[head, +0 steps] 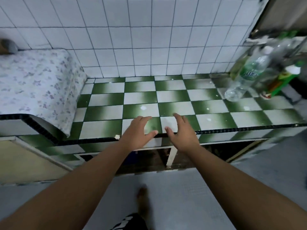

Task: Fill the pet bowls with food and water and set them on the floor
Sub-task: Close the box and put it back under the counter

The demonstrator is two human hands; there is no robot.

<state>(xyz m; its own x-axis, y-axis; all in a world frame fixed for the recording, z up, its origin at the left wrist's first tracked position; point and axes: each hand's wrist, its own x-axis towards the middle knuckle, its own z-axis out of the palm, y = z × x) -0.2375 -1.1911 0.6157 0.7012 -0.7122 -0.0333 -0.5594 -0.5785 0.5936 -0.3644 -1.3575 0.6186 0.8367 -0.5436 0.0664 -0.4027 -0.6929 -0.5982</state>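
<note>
Forearms extended, left hand point(137, 130) and right hand point(182, 132) empty, fingers loosely spread over countertop point(216, 103) front edge; no bowls visible, so probably fetching them next, water bottle point(245, 77) at right rear corner.

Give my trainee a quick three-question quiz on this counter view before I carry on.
1. True or false: the left hand or right hand holds a bowl.
2. Where on the checkered counter is the clear plastic bottle? A) far right B) far left C) centre
3. Fill in: the floral cloth lies to the ____ of both hands.
Key: 1 false; 2 A; 3 left.
</note>
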